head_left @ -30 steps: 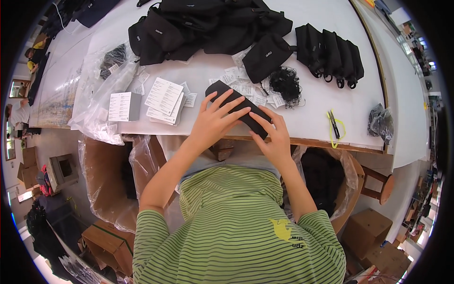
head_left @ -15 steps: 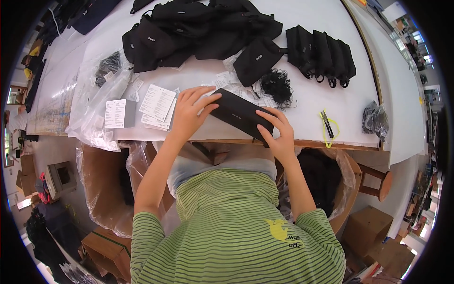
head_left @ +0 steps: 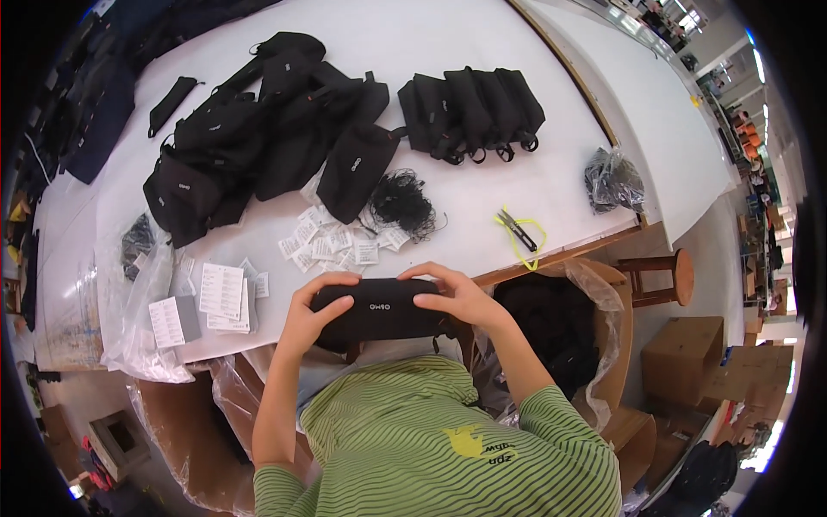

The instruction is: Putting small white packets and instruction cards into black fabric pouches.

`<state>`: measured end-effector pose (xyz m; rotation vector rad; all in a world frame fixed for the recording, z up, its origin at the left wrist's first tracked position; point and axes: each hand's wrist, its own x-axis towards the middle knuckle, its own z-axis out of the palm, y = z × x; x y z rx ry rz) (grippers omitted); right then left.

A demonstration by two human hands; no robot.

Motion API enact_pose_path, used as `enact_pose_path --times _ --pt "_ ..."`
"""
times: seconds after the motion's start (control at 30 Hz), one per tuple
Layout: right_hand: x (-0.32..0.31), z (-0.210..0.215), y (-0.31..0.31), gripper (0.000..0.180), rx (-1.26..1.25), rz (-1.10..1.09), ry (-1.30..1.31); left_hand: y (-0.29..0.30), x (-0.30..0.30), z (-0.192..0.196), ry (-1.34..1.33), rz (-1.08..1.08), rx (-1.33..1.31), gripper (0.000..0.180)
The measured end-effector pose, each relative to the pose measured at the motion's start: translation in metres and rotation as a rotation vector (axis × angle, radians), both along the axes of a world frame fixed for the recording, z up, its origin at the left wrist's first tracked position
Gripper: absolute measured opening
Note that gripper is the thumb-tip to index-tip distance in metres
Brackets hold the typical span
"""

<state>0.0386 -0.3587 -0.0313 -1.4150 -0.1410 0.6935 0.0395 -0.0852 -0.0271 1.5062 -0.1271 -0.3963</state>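
Note:
A black fabric pouch (head_left: 380, 317) with pale lettering is held level at the table's near edge, in front of my body. My left hand (head_left: 317, 308) grips its left end, thumb on the front face and fingers over the top. My right hand (head_left: 462, 298) grips the other end in the same way. Just beyond it lie scattered white paper tags (head_left: 327, 244) and a tangle of thin black cords (head_left: 402, 205). A single black pouch (head_left: 355, 172) leans beside the cords, against a large heap of black bags (head_left: 280, 129).
Several black bags (head_left: 474, 108) stand in a row at the far right. Thread snips (head_left: 518, 231) on a yellow-green cord lie near the right edge. Stacked printed cards (head_left: 221, 297) and clear plastic (head_left: 142, 323) sit at left. A plastic-lined carton (head_left: 603, 302) and wooden stool (head_left: 680, 276) stand below.
The pouch has come closer to my body and turned from a slant to level, its lettered face now showing. Both hands moved with it. The whole view has shifted and turned.

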Motion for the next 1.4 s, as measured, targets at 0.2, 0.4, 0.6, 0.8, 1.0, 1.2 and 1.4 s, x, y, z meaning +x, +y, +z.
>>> enact_pose_path --times 0.2,0.4,0.6,0.8,1.0,1.2,1.4 --pt "0.006 0.005 -0.015 0.049 -0.118 0.235 -0.050 -0.020 0.006 0.009 -0.107 -0.139 0.031 0.022" --pt "-0.012 0.045 -0.001 0.064 -0.814 0.085 -1.056 -0.035 0.016 -0.002 0.507 0.182 -0.241 0.025" --pt "0.014 0.020 -0.022 0.044 -0.757 0.061 -1.118 -0.035 0.011 -0.010 0.898 0.198 -0.477 0.037" --pt "0.119 0.052 -0.118 0.030 -0.719 -0.792 -0.958 -0.023 -0.005 -0.022 -0.296 0.243 0.591 0.040" --pt "0.264 0.033 -0.237 0.036 -1.145 -1.262 -0.745 -0.025 -0.026 -0.047 -0.407 0.173 1.004 0.051" --pt "0.324 -0.045 -0.269 0.041 -1.205 -0.664 -0.428 -0.025 -0.025 -0.049 -0.388 0.196 1.034 0.050" --pt "0.320 -0.040 -0.278 0.046 -0.978 -0.716 -0.401 -0.017 -0.021 -0.058 -0.399 0.286 0.948 0.044"
